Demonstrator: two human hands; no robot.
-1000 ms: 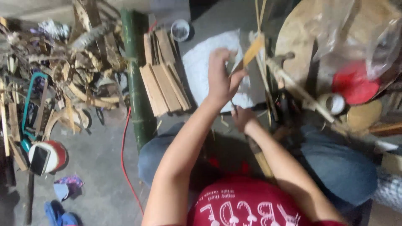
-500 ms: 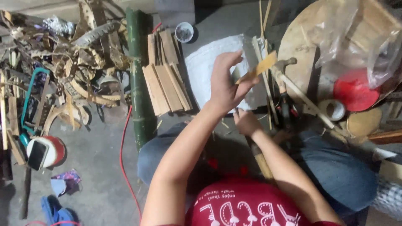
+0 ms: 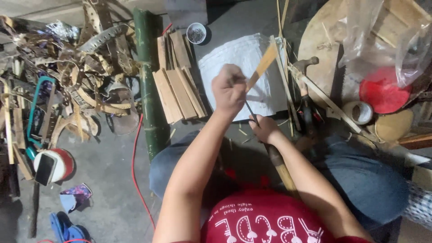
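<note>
My left hand (image 3: 229,91) grips a thin bamboo strip (image 3: 263,63) that slants up to the right over a white sack cloth (image 3: 238,58). My right hand (image 3: 265,129) sits just below it, closed on a knife with a long wooden handle (image 3: 281,168). The dark blade (image 3: 250,111) runs up from that hand against the strip, next to my left hand. Both hands hover above my knees in blue trousers.
A green bamboo pole (image 3: 150,85) lies upright in the view left of a stack of split bamboo slats (image 3: 177,85). Left of it is a heap of scraps (image 3: 67,81). A hammer (image 3: 306,67), tape roll (image 3: 358,112), round board (image 3: 319,45) and red lid (image 3: 382,92) lie at right.
My left hand has moved down and left a little with the strip. My right hand has kept close below it with the knife.
</note>
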